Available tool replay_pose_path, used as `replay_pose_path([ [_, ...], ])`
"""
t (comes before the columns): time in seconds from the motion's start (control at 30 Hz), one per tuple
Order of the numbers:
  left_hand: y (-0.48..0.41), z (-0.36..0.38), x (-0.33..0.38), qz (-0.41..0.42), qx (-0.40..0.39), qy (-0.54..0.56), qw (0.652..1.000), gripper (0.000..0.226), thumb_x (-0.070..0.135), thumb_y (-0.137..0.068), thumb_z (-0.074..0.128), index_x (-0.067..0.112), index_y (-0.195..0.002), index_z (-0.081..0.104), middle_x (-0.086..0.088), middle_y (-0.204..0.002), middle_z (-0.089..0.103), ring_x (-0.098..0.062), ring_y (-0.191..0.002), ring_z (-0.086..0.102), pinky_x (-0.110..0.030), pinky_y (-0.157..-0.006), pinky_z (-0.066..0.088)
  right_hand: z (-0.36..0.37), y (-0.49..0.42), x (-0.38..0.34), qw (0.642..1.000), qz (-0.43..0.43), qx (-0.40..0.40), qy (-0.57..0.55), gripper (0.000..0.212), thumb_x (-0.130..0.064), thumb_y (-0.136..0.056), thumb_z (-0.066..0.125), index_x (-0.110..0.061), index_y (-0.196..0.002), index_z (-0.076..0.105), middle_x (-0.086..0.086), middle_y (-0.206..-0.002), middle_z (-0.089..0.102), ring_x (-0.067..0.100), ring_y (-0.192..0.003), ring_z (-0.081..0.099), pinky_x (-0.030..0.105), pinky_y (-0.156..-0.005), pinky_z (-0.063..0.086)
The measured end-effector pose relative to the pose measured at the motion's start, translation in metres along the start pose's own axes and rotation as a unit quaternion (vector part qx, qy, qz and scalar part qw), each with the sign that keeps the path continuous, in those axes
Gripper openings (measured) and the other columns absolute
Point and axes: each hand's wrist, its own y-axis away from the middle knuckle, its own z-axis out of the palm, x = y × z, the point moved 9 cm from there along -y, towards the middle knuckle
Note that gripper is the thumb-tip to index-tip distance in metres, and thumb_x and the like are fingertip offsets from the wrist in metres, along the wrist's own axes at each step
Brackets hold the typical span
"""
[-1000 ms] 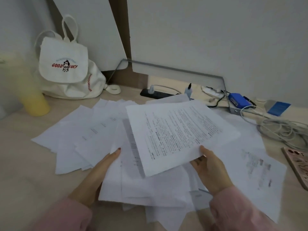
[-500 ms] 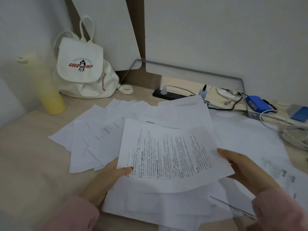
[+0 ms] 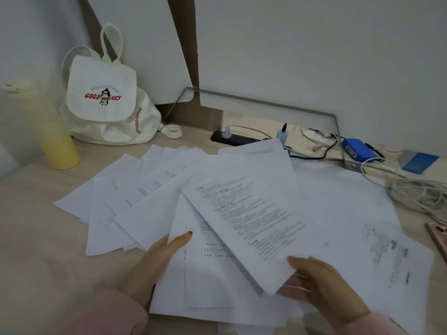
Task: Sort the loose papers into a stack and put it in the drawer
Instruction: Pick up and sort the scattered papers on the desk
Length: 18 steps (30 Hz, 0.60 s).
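Several loose white papers (image 3: 135, 204) lie fanned across the beige desk (image 3: 36, 238), some blank, some printed. My right hand (image 3: 321, 286) grips the lower corner of a thin bundle of printed sheets (image 3: 244, 218), raised and tilted over the pile. My left hand (image 3: 154, 259) lies flat on the sheets at the pile's left side, fingers together, pressing them down. More sheets (image 3: 396, 259) spread to the right. No drawer is in view.
A white canvas backpack (image 3: 104, 102) leans on the wall at back left beside a yellow bottle (image 3: 55, 136). A black power strip (image 3: 232, 139), a blue box (image 3: 358, 151), tangled white cables (image 3: 420, 194) and a pink phone (image 3: 439, 238) crowd the right side.
The held sheets swung from lying across in front of me to a tilt toward the right. My left hand let go of their edge and now rests on the pile.
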Motion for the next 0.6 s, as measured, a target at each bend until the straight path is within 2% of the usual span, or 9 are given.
replay_pose_path([
  [0.07, 0.002, 0.012, 0.001, 0.009, -0.002, 0.003, 1.0, 0.015, 0.023, -0.088, 0.06, 0.02, -0.102, 0.06, 0.006, -0.093, 0.065, -0.011, -0.086, 0.059, -0.027, -0.082, 0.043, 0.017, 0.007, 0.017, 0.997, 0.05, -0.05, 0.019, 0.017, -0.006, -0.087, 0.056, 0.008, -0.094, 0.065, 0.024, -0.071, 0.069, 0.028, -0.059, 0.07, 0.037, -0.057, 0.059],
  [0.13, 0.004, 0.025, 0.002, 0.014, -0.012, 0.008, 1.0, 0.023, 0.02, -0.088, 0.061, 0.018, -0.111, 0.059, 0.004, -0.098, 0.065, -0.011, -0.088, 0.059, -0.029, -0.088, 0.041, 0.034, 0.014, 0.027, 0.99, 0.081, -0.101, 0.062, 0.025, -0.01, -0.088, 0.056, 0.011, -0.088, 0.068, 0.026, -0.078, 0.071, 0.026, -0.063, 0.071, 0.032, -0.056, 0.058],
  [0.27, 0.003, 0.029, -0.001, 0.029, 0.006, -0.005, 1.0, 0.039, 0.0, -0.087, 0.058, 0.007, -0.125, 0.055, -0.012, -0.12, 0.063, -0.026, -0.1, 0.061, -0.035, -0.092, 0.045, 0.048, 0.028, 0.025, 0.972, 0.074, -0.171, 0.145, 0.035, -0.025, -0.089, 0.056, 0.003, -0.077, 0.073, 0.021, -0.076, 0.072, 0.021, -0.06, 0.069, 0.024, -0.053, 0.053],
  [0.37, 0.007, 0.021, 0.008, 0.059, 0.022, -0.014, 0.998, 0.044, -0.004, -0.087, 0.055, 0.006, -0.13, 0.052, -0.012, -0.122, 0.062, -0.03, -0.11, 0.059, -0.037, -0.094, 0.044, 0.011, 0.021, -0.006, 0.985, -0.031, -0.053, 0.16, 0.035, -0.023, -0.092, 0.053, -0.001, -0.068, 0.067, 0.016, -0.065, 0.07, 0.02, -0.052, 0.064, 0.023, -0.05, 0.05],
  [0.43, 0.015, 0.012, 0.019, 0.087, 0.021, -0.014, 0.996, 0.04, -0.003, -0.087, 0.055, 0.015, -0.123, 0.057, -0.002, -0.11, 0.068, -0.023, -0.103, 0.063, -0.034, -0.087, 0.047, -0.024, 0.014, -0.032, 0.972, -0.137, 0.072, 0.176, 0.024, -0.014, -0.091, 0.055, -0.003, -0.07, 0.06, 0.011, -0.068, 0.069, 0.024, -0.064, 0.063, 0.025, -0.059, 0.052],
  [0.47, 0.018, 0.007, 0.022, 0.1, 0.017, -0.017, 0.995, 0.038, -0.002, -0.087, 0.056, 0.021, -0.117, 0.06, 0.005, -0.101, 0.072, -0.017, -0.096, 0.066, -0.031, -0.08, 0.049, -0.037, 0.013, -0.042, 0.961, -0.175, 0.114, 0.183, 0.016, -0.013, -0.089, 0.057, -0.005, -0.076, 0.061, 0.01, -0.078, 0.069, 0.026, -0.076, 0.064, 0.027, -0.067, 0.052],
  [0.5, 0.021, 0.004, 0.025, 0.108, 0.005, -0.019, 0.994, 0.037, -0.001, -0.087, 0.056, 0.025, -0.112, 0.061, 0.009, -0.097, 0.074, -0.013, -0.093, 0.068, -0.029, -0.077, 0.049, -0.045, 0.009, -0.047, 0.956, -0.19, 0.131, 0.182, 0.006, -0.016, -0.088, 0.059, -0.01, -0.087, 0.062, 0.008, -0.091, 0.067, 0.027, -0.088, 0.064, 0.029, -0.076, 0.051],
  [0.53, 0.022, 0.001, 0.026, 0.109, -0.007, -0.018, 0.994, 0.036, 0.001, -0.086, 0.057, 0.026, -0.112, 0.062, 0.009, -0.099, 0.075, -0.014, -0.094, 0.069, -0.03, -0.079, 0.05, -0.046, 0.003, -0.049, 0.958, -0.189, 0.126, 0.178, 0.014, -0.021, -0.087, 0.06, -0.016, -0.1, 0.061, 0.006, -0.103, 0.065, 0.024, -0.099, 0.062, 0.032, -0.085, 0.049],
  [0.6, 0.022, -0.004, 0.023, 0.1, -0.02, 0.003, 0.995, 0.038, 0.004, -0.083, 0.063, 0.025, -0.115, 0.063, 0.004, -0.106, 0.073, -0.02, -0.099, 0.068, -0.037, -0.085, 0.05, -0.033, -0.015, -0.042, 0.979, -0.145, 0.054, 0.132, 0.035, -0.031, -0.087, 0.058, -0.026, -0.121, 0.053, -0.001, -0.116, 0.06, 0.019, -0.108, 0.059, 0.034, -0.094, 0.045],
])
